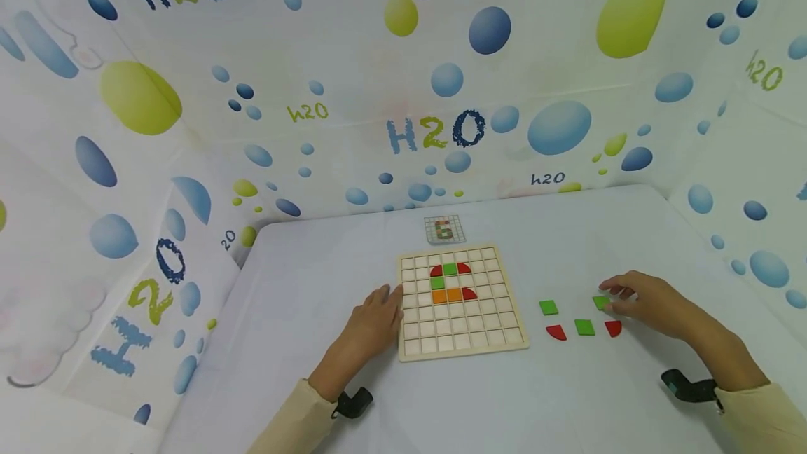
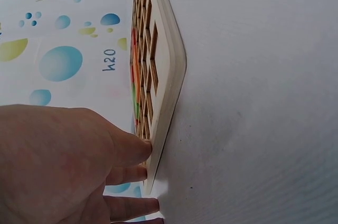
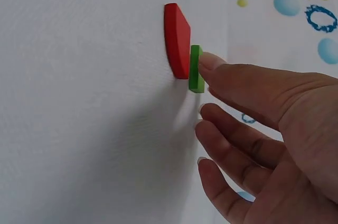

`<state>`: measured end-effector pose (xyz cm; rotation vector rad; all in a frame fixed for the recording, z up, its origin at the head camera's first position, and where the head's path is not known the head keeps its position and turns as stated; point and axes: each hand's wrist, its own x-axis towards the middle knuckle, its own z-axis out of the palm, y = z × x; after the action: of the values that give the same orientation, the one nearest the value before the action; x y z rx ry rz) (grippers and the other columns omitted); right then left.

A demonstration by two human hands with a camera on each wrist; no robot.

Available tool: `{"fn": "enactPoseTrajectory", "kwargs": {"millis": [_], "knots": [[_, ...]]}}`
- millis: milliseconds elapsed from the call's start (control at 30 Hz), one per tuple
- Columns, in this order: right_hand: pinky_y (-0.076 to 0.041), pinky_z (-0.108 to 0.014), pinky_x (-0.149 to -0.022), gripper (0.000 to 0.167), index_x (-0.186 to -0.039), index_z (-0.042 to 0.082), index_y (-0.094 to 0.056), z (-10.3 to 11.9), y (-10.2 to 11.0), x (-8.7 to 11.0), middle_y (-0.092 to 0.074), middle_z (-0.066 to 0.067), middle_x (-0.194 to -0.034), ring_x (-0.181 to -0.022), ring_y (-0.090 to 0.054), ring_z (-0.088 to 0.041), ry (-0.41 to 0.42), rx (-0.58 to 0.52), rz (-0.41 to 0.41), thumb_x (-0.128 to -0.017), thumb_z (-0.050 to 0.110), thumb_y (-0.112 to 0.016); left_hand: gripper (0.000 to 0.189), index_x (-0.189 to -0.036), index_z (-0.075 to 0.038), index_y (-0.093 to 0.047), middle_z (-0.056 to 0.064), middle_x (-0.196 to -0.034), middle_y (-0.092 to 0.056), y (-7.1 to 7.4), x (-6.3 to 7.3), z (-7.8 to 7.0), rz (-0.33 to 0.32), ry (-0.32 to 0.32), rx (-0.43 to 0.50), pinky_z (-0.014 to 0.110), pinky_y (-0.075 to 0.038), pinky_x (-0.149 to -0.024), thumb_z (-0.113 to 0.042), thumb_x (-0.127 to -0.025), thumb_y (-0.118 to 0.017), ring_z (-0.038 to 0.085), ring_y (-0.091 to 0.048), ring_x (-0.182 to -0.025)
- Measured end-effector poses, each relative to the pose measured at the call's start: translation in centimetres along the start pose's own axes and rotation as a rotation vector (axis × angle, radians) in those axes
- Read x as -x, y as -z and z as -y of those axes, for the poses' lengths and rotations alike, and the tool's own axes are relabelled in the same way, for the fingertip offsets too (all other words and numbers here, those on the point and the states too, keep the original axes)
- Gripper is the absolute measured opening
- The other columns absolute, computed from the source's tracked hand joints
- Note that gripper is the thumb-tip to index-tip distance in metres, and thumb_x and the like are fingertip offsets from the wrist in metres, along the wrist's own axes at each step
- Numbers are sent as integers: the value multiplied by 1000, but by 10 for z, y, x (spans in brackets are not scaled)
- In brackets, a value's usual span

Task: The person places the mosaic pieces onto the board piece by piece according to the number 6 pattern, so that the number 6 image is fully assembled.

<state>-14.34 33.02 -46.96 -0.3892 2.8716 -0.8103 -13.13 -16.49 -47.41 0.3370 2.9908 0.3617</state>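
My left hand (image 1: 373, 321) rests at the left edge of a wooden grid board (image 1: 410, 354), its thumb and fingertips touching the rim. In the board's cells sit red quarter-round tiles, such as one red tile (image 1: 464, 268), two green squares and two orange squares (image 1: 446, 295). Out to the right, my right hand (image 1: 649, 302) hovers low with its fingers spread and loosely bent. Its thumb tip meets a green square tile (image 3: 195, 70) lying on the table. Close beside that tile lies a red quarter-round tile (image 3: 177, 42).
Behind the board lies a small pattern card (image 1: 444, 229) showing a coloured figure on a grid. Left of my right hand are two more green squares (image 1: 584, 328) and another red quarter-round piece (image 1: 556, 333). A patterned curtain (image 1: 353, 90) hangs behind the white-covered table (image 1: 302, 286).
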Motion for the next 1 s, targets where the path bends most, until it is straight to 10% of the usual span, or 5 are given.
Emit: {"fn": "enactPoseTrajectory", "kwargs": {"millis": [1000], "knots": [[-53, -17, -75, 29, -119, 0, -71, -1, -10, 0, -69, -7, -106, -99, -63, -25, 28, 16, -70, -95, 14, -79, 53, -160, -4, -43, 26, -161, -43, 1, 1, -1, -8, -14, -14, 66, -43, -112, -24, -112, -53, 44, -42, -150]]}}
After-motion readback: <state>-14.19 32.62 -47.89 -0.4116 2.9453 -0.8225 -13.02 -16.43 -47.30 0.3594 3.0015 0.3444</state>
